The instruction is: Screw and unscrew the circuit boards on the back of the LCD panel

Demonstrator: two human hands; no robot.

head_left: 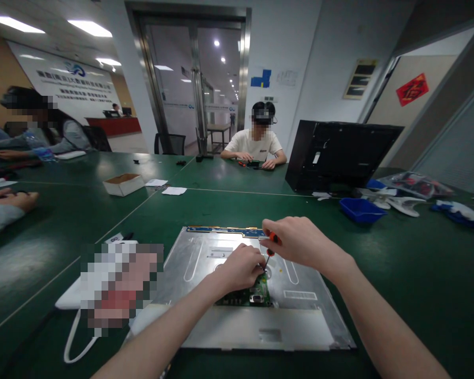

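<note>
My right hand (296, 239) is closed around the red-and-black handle of a screwdriver (271, 252). The shaft slants down to a green circuit board (263, 289) on the bare metal back of a display panel (300, 316). Beside the screwdriver's tip, my left hand (243, 266) rests low over the board with its fingers pinched together. Whatever those fingertips may hold is hidden. A narrow blue circuit strip (215, 230) runs along the panel's far edge, and the panel lies flat on the green table.
Left of the panel, a white device with a cable (69, 295) lies on the table. Farther off are a white box (123, 184), a blue tray (361, 209) and a large black monitor (339, 155). A co-worker (256, 145) sits opposite; other people are at the left.
</note>
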